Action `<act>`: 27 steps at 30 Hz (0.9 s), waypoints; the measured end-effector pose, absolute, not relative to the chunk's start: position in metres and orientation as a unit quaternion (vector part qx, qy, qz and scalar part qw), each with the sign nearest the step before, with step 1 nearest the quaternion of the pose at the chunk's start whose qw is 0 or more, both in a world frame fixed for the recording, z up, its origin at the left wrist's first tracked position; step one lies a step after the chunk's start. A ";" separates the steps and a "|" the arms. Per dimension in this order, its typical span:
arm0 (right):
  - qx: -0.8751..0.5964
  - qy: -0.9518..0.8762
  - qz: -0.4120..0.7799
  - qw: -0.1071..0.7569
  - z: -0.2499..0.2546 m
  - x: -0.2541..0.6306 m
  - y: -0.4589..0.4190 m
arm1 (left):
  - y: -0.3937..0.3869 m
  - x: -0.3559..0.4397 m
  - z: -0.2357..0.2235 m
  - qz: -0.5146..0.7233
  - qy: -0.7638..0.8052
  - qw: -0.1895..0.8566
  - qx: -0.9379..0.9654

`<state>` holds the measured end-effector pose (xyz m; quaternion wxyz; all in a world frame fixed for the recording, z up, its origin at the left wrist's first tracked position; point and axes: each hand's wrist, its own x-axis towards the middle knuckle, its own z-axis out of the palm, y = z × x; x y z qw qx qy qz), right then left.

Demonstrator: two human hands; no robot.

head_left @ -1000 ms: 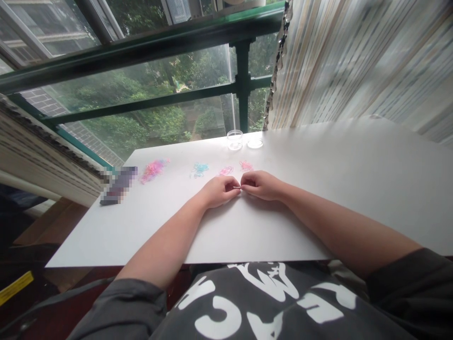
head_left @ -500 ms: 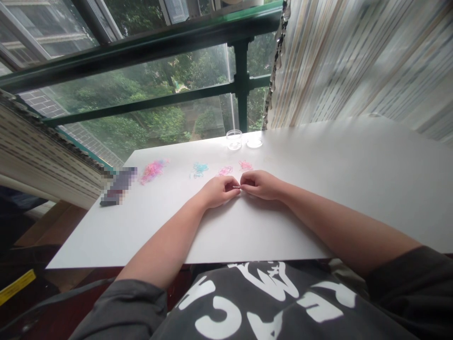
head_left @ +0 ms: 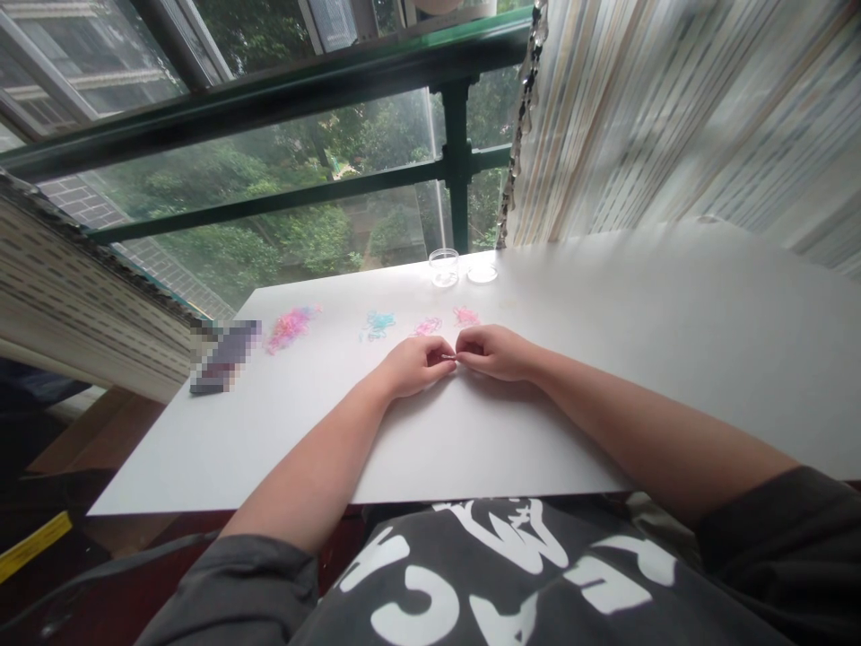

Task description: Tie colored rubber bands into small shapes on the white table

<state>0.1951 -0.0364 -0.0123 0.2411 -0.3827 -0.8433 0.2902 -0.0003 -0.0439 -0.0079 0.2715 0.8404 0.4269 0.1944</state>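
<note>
My left hand (head_left: 418, 366) is closed in a pinch on a thin, pale little strand (head_left: 448, 357), too small to make out clearly. The fingertips of my right hand (head_left: 496, 353), pinched together too, meet its other end. Both hands rest low over the white table, fingertips almost touching. Just beyond them lie two small heaps of thin loops like little rubber bands, a pink heap (head_left: 427, 327) and a coral-pink heap (head_left: 465, 316). Farther left is a turquoise heap (head_left: 380, 324), then a larger mixed-colour heap (head_left: 291, 327).
A clear round jar (head_left: 444, 268) and a clear shallow lid or dish (head_left: 482, 272) stand near the far edge of the white table (head_left: 269, 449). At the left edge lies a dark, pixelated flat object (head_left: 227, 359). A striped curtain (head_left: 639, 117) hangs behind the right side.
The view has shifted very slightly. Both hands keep their pinch in the same place, and the heaps look the same.
</note>
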 end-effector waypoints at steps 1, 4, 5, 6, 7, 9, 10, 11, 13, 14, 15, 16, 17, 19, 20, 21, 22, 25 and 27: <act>-0.384 -0.844 0.289 0.241 -0.012 0.195 -0.037 | -0.044 0.000 -0.008 0.195 0.427 0.270 0.840; -0.388 -0.843 0.287 0.238 -0.012 0.195 -0.037 | -0.044 0.000 -0.008 0.196 0.429 0.268 0.840; -0.389 -0.842 0.287 0.238 -0.012 0.195 -0.037 | -0.044 0.000 -0.008 0.195 0.430 0.268 0.840; -0.390 -0.842 0.287 0.238 -0.012 0.195 -0.037 | -0.044 -0.001 -0.008 0.194 0.430 0.268 0.840; -0.389 -0.842 0.287 0.238 -0.012 0.195 -0.037 | -0.044 -0.001 -0.008 0.193 0.431 0.268 0.840; -0.385 -0.844 0.285 0.241 -0.013 0.195 -0.037 | -0.044 -0.001 -0.008 0.191 0.430 0.268 0.841; -0.383 -0.845 0.284 0.242 -0.013 0.195 -0.037 | -0.044 -0.001 -0.008 0.191 0.429 0.269 0.841; -0.381 -0.846 0.284 0.243 -0.013 0.195 -0.036 | -0.044 -0.001 -0.008 0.190 0.429 0.269 0.841; -0.378 -0.847 0.285 0.244 -0.014 0.195 -0.036 | -0.044 -0.001 -0.008 0.190 0.428 0.270 0.841; -0.378 -0.847 0.285 0.244 -0.014 0.195 -0.036 | -0.044 -0.001 -0.008 0.189 0.428 0.271 0.841; -0.378 -0.846 0.284 0.244 -0.014 0.195 -0.036 | -0.044 -0.001 -0.008 0.189 0.428 0.271 0.841; -0.379 -0.846 0.283 0.245 -0.014 0.195 -0.036 | -0.044 -0.001 -0.008 0.189 0.427 0.271 0.841; -0.380 -0.846 0.283 0.245 -0.013 0.195 -0.036 | -0.044 -0.001 -0.008 0.190 0.427 0.271 0.842; -0.382 -0.844 0.284 0.246 -0.013 0.195 -0.036 | -0.044 -0.001 -0.008 0.190 0.428 0.269 0.842; -0.383 -0.844 0.284 0.247 -0.014 0.195 -0.036 | -0.044 -0.001 -0.008 0.190 0.428 0.268 0.842; -0.383 -0.843 0.285 0.247 -0.014 0.195 -0.036 | -0.044 -0.001 -0.007 0.189 0.429 0.268 0.842; -0.384 -0.843 0.285 0.246 -0.014 0.195 -0.036 | -0.044 0.000 -0.007 0.188 0.429 0.268 0.842; -0.384 -0.844 0.283 0.245 -0.014 0.195 -0.036 | -0.045 0.000 -0.006 0.188 0.431 0.269 0.840; -0.385 -0.845 0.280 0.245 -0.014 0.195 -0.036 | -0.045 0.000 -0.006 0.190 0.432 0.272 0.839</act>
